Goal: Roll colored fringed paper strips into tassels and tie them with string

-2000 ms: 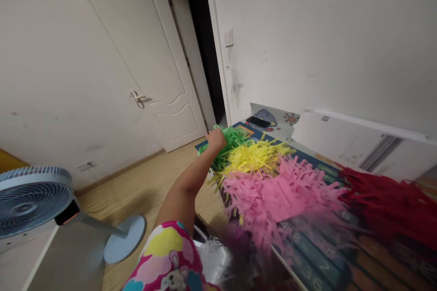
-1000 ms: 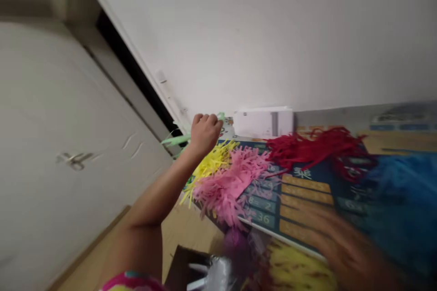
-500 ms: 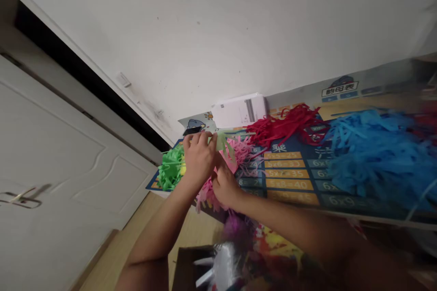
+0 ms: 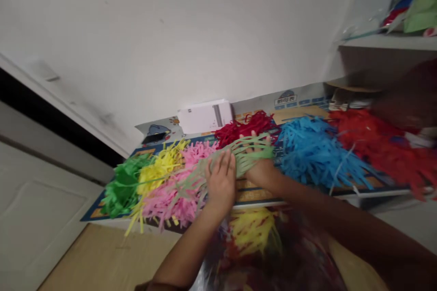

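Observation:
A pale green fringed paper strip [image 4: 249, 154] stretches across the table edge over a printed number mat [image 4: 252, 195]. My left hand [image 4: 221, 184] lies flat on the strip's left part with its fingers stretched out. My right hand [image 4: 261, 170] is just to the right, and the strip is draped over it. Its fingertips poke out, spread, above the fringe. Neither hand is closed round anything.
Piles of fringed paper line the mat: green [image 4: 121, 188], yellow [image 4: 160, 168], pink [image 4: 175, 193], dark red [image 4: 246, 127], blue [image 4: 316, 152], red [image 4: 382, 148]. A white box [image 4: 205, 116] and a phone [image 4: 153, 137] lie by the wall. A shelf [image 4: 389, 41] is at upper right.
The view swung right along the table. My left hand lifted a pale green strip from the green pile. Both hands have carried it right and now spread it flat.

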